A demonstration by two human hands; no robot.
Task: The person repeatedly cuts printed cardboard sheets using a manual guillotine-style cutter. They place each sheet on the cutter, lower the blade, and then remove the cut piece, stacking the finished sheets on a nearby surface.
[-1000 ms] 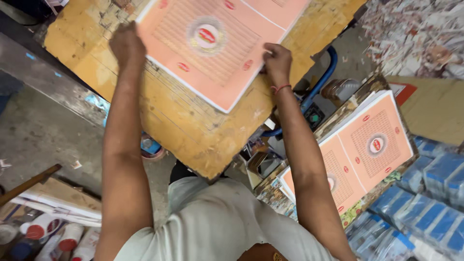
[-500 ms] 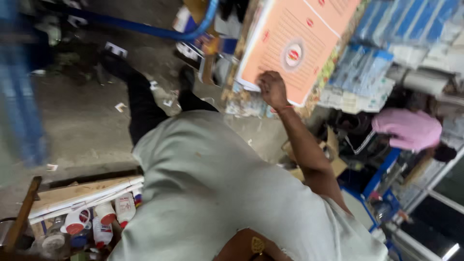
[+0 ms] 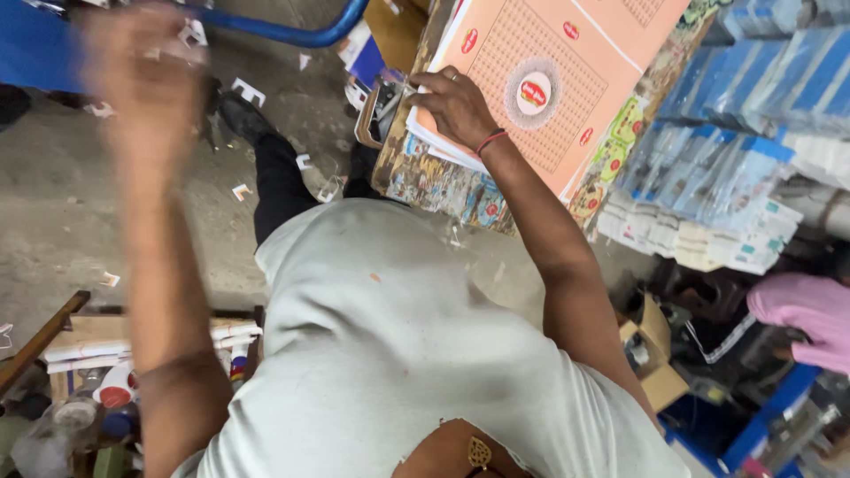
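Observation:
My right hand (image 3: 456,106) rests on the near edge of a stack of flat peach-coloured printed cardboard sheets (image 3: 558,80), fingers curled over the edge of the top sheets. The stack lies on a pile of colourful printed sheets (image 3: 434,181). My left hand (image 3: 146,66) is raised at the upper left, blurred by motion, over the concrete floor; whether it holds anything cannot be made out. My light grey shirt and dark trousers fill the middle of the view.
Stacks of blue-and-white printed packs (image 3: 708,177) stand to the right. A blue metal bar (image 3: 283,34) runs along the top. Paper scraps litter the floor (image 3: 53,212). Cups and papers (image 3: 97,389) sit lower left. A person in pink (image 3: 806,314) is at the right edge.
The view swung from the wooden table to the stack at my right. My left hand left the sheet and swings up at the left; my right hand now lies on the stack's edge.

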